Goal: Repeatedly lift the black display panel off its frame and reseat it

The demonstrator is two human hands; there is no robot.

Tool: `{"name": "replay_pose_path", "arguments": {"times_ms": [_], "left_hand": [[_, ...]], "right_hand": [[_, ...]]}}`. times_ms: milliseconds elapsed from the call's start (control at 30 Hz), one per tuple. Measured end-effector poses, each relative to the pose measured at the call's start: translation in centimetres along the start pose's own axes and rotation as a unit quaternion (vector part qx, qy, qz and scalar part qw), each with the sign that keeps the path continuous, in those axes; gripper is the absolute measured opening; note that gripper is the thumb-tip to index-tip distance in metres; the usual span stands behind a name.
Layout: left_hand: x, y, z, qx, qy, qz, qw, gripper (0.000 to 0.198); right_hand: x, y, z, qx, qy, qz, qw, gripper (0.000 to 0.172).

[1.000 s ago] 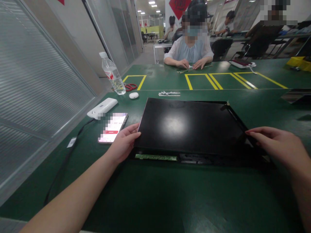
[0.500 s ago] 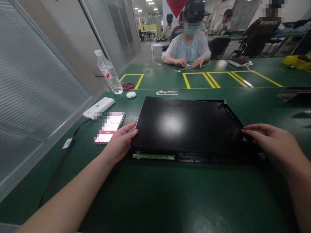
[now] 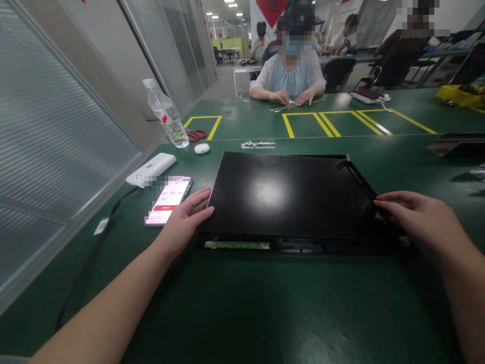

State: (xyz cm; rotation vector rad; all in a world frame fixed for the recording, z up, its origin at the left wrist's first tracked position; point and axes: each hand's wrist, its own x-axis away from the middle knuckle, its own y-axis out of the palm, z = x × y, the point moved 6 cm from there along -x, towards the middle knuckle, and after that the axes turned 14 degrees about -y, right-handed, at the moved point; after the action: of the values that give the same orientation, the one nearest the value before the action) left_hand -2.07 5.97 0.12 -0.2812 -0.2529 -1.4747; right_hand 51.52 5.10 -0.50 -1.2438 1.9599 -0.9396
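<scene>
A glossy black display panel [image 3: 288,197] lies slightly askew over a black frame [image 3: 358,177] on the green table. Along the near edge of the panel a narrow green circuit board [image 3: 237,245] shows. My left hand [image 3: 185,220] grips the panel's left edge, thumb on top and fingers at the side. At the right edge my right hand [image 3: 420,212] is closed in a pinch, where panel and frame meet; whether it holds the panel, the frame or both is hard to see. What lies under the panel is hidden.
Left of the panel lie a lit phone [image 3: 168,202], a white power bank [image 3: 151,169] with a black cable and a white earbud case [image 3: 202,148]. Behind stand a water bottle [image 3: 165,114], red-handled scissors [image 3: 197,135] and small pale strips [image 3: 257,145]. A co-worker [image 3: 290,76] sits opposite.
My left thumb has come to lie more over the panel's top left edge. The panel and my right hand look almost unmoved; the whole view has shifted slightly.
</scene>
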Motion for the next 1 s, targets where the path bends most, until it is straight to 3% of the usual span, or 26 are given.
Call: {"name": "replay_pose_path", "arguments": {"times_ms": [233, 667, 1000], "left_hand": [[-0.5, -0.4, -0.5, -0.093, 0.031, 0.010, 0.995, 0.044], [-0.8, -0.2, -0.9, -0.160, 0.031, 0.002, 0.987, 0.045], [-1.4, -0.4, -1.3, -0.257, 0.064, 0.005, 0.964, 0.050]], "right_hand": [[0.2, -0.1, -0.3, -0.004, 0.013, -0.004, 1.000, 0.042], [0.9, -0.2, -1.5, -0.088, 0.036, 0.017, 0.995, 0.045], [1.1, -0.3, -1.9, -0.126, 0.051, 0.025, 0.990, 0.046]]}}
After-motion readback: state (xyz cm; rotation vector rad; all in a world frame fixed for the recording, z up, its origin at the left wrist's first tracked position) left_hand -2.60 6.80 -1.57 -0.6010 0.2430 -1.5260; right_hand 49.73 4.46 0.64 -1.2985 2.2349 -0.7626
